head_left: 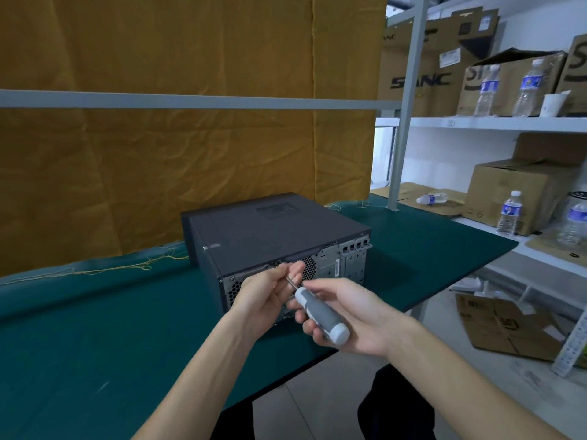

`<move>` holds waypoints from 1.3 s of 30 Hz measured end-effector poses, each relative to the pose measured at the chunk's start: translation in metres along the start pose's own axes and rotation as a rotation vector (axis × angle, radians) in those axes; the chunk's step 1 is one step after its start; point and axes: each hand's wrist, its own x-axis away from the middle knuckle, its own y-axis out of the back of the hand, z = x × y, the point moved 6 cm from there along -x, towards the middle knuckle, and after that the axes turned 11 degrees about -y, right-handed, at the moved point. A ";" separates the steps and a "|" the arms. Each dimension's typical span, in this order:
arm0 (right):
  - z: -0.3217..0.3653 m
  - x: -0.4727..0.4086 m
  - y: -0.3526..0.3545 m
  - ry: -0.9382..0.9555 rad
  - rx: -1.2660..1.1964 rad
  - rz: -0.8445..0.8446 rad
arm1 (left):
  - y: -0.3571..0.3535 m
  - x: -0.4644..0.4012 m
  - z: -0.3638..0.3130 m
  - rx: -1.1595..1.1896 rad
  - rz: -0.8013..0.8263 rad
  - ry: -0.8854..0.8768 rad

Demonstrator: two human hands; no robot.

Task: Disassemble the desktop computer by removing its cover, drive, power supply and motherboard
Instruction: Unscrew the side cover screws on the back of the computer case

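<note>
Your two hands and the grey-and-white screwdriver crowd the perforated rear panel of the dark grey metal computer case, bare green table cloth to your left, mustard fabric backdrop close behind, grey shelf upright to your right.

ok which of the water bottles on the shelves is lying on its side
The water bottle on the flattened cardboard of the lower shelf, just right of the grey upright post. It lies flat, cap pointing left; the other bottles all stand upright.
</note>
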 end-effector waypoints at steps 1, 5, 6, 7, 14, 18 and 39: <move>-0.002 0.002 -0.002 -0.048 -0.104 0.074 | 0.000 0.001 0.001 0.037 0.017 0.029; 0.012 0.001 0.004 0.146 0.398 -0.220 | 0.005 0.000 0.001 -0.029 -0.027 0.007; 0.016 0.003 0.003 0.205 0.589 -0.330 | 0.006 -0.002 0.000 -0.070 -0.051 -0.024; 0.019 0.003 0.002 0.245 0.707 -0.397 | 0.005 -0.002 0.000 -0.092 -0.065 -0.049; -0.001 0.001 -0.007 0.003 0.078 0.056 | 0.002 0.001 0.005 0.033 0.014 0.058; 0.015 0.000 0.003 0.303 0.754 -0.479 | 0.002 -0.002 0.002 -0.084 -0.044 -0.022; 0.001 -0.001 0.002 0.192 0.396 -0.300 | 0.005 -0.002 0.003 0.094 0.019 0.033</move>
